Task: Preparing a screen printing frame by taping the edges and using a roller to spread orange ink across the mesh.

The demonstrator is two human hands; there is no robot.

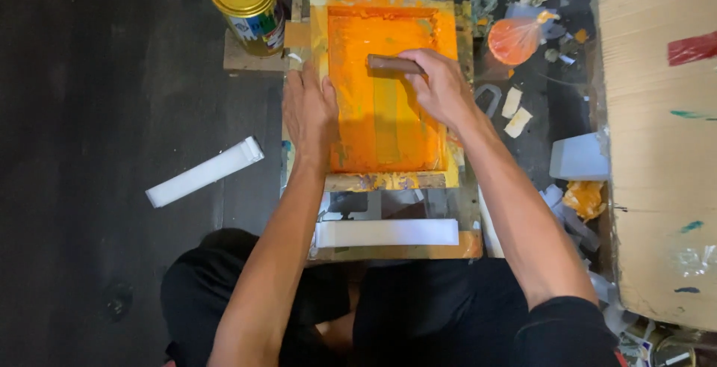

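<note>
Yellow-lidded can (249,5), white strip (203,172), cardboard sheet (661,143), perhaps orange paint bag (514,40).

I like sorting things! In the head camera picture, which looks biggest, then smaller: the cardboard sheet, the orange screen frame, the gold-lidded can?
1. Brown cardboard sheet, partly cut off at the edge.
2. Orange-inked screen frame.
3. Gold-lidded round metal can.

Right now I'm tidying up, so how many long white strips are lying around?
2: one white strip on the dark floor left of the left hand, another below the orange screen frame. Clutter may hide more.
</note>
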